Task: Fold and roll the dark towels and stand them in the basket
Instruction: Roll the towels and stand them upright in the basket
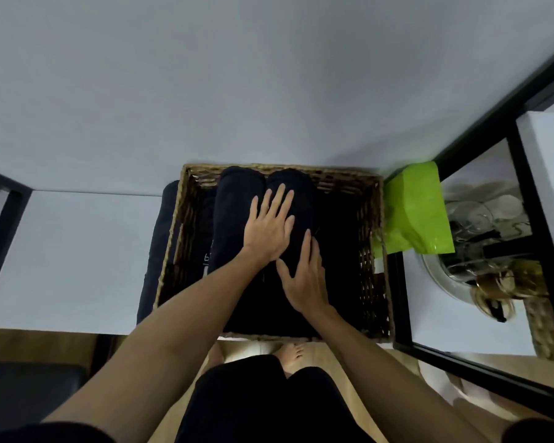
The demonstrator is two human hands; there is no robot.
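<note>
A woven wicker basket (370,225) stands on the white table against the wall. Two dark rolled towels stand side by side in its back left part: the left roll (234,199) and the right roll (298,193). My left hand (269,223) lies flat with straight fingers across the tops of both rolls. My right hand (304,276) rests with straight fingers against the near side of the right roll. Another dark towel (159,244) lies on the table outside the basket's left wall. The basket's right half looks dark, and its contents cannot be made out.
A bright green bag (413,215) sits just right of the basket. A black-framed shelf (522,174) at the right holds glassware and a plate (480,251). White tabletop (68,260) extends to the left. My legs and bare feet are below, on a wooden floor.
</note>
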